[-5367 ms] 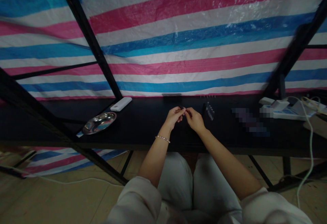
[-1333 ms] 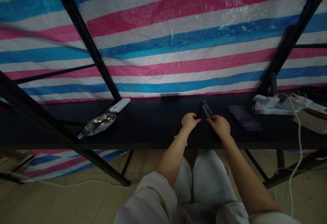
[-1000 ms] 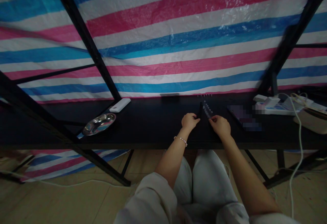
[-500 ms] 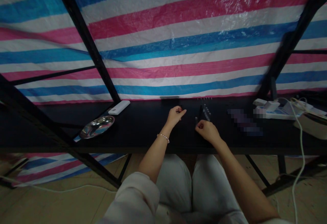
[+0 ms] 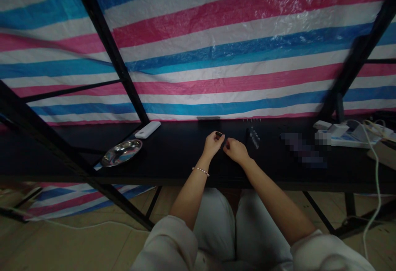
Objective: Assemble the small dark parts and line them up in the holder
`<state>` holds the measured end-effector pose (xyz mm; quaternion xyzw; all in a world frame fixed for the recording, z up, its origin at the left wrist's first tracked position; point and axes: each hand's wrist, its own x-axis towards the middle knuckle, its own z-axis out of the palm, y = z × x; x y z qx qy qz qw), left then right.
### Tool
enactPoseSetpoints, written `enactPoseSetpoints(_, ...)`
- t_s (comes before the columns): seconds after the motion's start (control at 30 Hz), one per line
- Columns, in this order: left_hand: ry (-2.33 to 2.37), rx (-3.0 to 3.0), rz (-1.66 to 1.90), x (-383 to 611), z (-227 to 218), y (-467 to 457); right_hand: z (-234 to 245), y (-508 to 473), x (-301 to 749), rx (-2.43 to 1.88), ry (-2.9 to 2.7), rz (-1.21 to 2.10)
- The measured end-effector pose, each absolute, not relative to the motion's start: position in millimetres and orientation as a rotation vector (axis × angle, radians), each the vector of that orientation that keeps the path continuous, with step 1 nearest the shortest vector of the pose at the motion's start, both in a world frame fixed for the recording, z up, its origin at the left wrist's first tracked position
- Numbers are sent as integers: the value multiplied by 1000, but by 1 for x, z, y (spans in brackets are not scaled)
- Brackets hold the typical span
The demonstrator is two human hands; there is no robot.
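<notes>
Now the left hand [image 5: 214, 144] is pinching a black piece [image 5: 218, 134] while, just right of it, the right hand [image 5: 236, 150] is hovering, grip unclear, a slack pinch possibly risking a drop.

No legible text, label, brand, number or sign on anything in view.

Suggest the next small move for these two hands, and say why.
Probably ease the right hand toward the small black piece held in the left hand: the hands sit close together above the black table, with only a narrow gap between them. What the right hand may hold is too small to tell.
</notes>
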<state>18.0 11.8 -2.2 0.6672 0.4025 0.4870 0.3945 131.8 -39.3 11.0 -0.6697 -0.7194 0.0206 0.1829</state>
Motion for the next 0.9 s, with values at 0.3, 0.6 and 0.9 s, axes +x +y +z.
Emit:
enactPoseSetpoints(0.3,1085,1829,1205,17,-2,6,4,-44,138,-1810,-1974,52)
enactPoseSetpoints(0.6,963,1752,1181,16,-4,7,2,-43,140,-1700,-1858,92)
enactPoseSetpoints(0.9,935,1724,1165,17,0,3,3,-45,141,-1683,-1849,49)
